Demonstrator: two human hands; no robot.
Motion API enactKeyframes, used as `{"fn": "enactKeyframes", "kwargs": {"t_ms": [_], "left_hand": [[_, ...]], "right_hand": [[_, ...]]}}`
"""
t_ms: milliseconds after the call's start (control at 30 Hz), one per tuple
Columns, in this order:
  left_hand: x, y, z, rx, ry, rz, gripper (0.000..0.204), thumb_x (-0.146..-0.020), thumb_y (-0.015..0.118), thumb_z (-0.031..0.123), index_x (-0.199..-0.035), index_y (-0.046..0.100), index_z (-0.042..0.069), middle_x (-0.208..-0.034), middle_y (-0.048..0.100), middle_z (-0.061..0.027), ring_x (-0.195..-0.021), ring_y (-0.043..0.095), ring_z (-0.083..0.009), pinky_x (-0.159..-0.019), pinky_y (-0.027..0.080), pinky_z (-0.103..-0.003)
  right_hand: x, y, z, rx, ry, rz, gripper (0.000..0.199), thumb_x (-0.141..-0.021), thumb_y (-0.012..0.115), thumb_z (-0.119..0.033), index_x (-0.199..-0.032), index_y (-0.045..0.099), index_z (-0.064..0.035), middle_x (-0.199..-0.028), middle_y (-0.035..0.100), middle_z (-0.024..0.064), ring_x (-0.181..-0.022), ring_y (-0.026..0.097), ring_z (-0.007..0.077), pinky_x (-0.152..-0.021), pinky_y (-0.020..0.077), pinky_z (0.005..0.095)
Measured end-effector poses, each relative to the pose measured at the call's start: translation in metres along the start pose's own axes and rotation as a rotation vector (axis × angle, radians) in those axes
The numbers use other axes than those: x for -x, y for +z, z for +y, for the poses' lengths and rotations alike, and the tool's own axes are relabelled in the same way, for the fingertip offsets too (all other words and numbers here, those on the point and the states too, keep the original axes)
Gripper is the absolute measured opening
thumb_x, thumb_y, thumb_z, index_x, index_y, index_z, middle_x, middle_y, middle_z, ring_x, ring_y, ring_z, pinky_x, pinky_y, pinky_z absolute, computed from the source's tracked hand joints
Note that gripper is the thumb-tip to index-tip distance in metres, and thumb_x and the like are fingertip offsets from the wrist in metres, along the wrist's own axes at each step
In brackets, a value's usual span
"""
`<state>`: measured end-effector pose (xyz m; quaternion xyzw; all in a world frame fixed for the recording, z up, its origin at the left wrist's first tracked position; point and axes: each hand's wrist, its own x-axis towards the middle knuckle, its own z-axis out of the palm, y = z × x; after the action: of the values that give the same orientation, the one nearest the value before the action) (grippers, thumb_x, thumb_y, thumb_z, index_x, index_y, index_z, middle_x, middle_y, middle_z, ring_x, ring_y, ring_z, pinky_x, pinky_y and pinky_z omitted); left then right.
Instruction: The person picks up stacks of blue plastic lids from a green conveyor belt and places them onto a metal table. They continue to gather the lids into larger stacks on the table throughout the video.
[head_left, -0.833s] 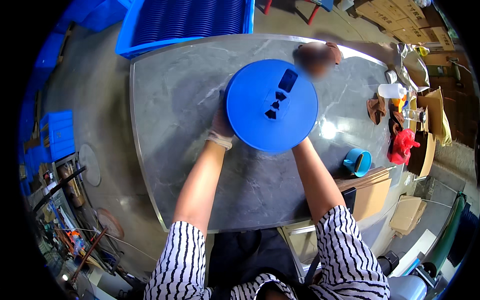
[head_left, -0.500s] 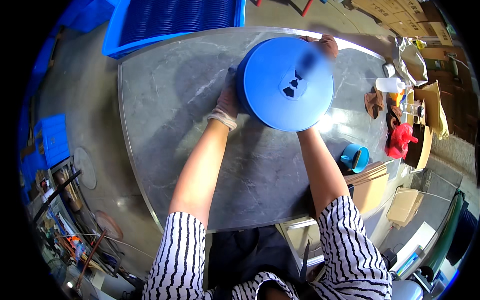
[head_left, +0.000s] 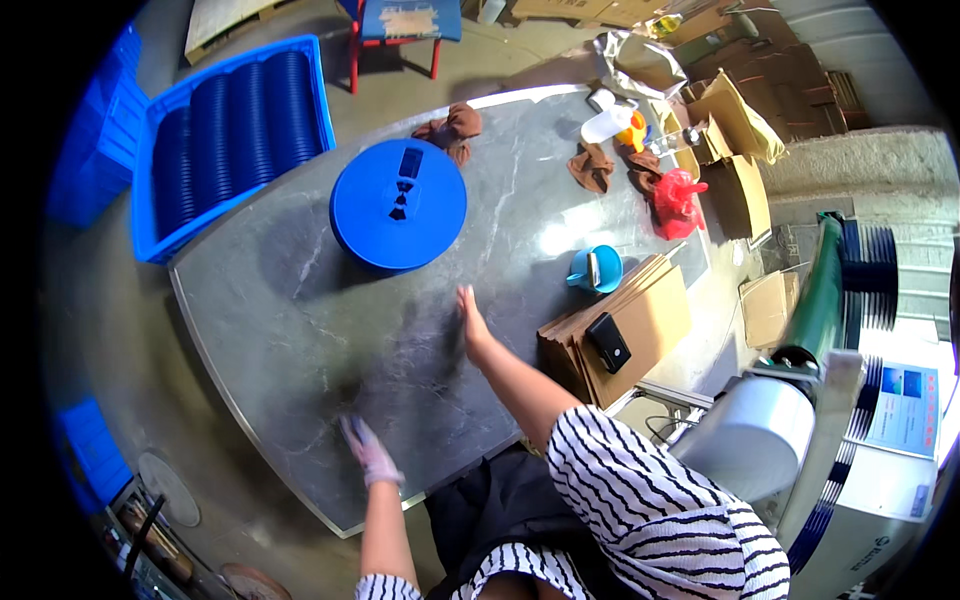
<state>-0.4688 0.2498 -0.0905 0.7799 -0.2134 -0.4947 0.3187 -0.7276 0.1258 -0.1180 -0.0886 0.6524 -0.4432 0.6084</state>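
A round blue plastic disc-shaped piece [head_left: 430,232], perhaps a spool or a stack of discs, sits on the grey marbled table [head_left: 330,340] toward its far left. Cut-outs pierce its middle. My left hand [head_left: 372,455], in a pale glove with dark fingertips, hovers over the near left part of the table, fingers stretched out and holding nothing. Bare and also without anything in it, my right hand [head_left: 473,325] is just below and right of the blue piece, apart from it, fingers extended. A brown cloth [head_left: 455,128] lies crumpled behind the blue piece.
A blue crate [head_left: 145,215] of dark ribbed discs stands beyond the table's far left edge. To the right are a teal mug [head_left: 604,262], cardboard sheets [head_left: 650,325] with a black box [head_left: 607,342], a red plastic bag [head_left: 678,205] and a white bottle [head_left: 607,124]. A machine with a roller [head_left: 750,435] stands at right.
Both hands have let go of the blue piece, which now rests on the table, and have drawn back toward me. My view has swung to the right.
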Motion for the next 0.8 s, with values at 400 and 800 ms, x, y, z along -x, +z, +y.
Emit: {"fn": "enactKeyframes", "kwargs": {"t_ms": [400,800], "left_hand": [[0.041,-0.167,-0.096,-0.24,-0.312,-0.306,0.041,-0.087,0.049,0.04,-0.12,0.046,0.016,-0.099,0.054,-0.0057,-0.095,0.05,-0.0229,-0.083,0.039,-0.039],[0.08,-0.03,0.187,0.338,0.199,-0.718,0.062,-0.083,0.055,0.043,-0.131,0.035,0.009,-0.122,0.047,-0.0134,-0.114,0.044,-0.0271,-0.097,0.033,-0.041]], "right_hand": [[0.284,-0.036,0.002,0.935,-0.046,-0.609,0.058,-0.086,0.048,-0.049,-0.122,0.046,-0.0039,-0.117,0.054,0.0163,-0.11,0.051,0.0282,-0.092,0.0392,0.0358],[0.521,-0.184,-0.328,0.137,-0.707,-0.539,0.063,-0.084,0.057,-0.041,-0.129,0.038,-0.0027,-0.128,0.045,0.0128,-0.118,0.043,0.0241,-0.098,0.0325,0.0383]]}}
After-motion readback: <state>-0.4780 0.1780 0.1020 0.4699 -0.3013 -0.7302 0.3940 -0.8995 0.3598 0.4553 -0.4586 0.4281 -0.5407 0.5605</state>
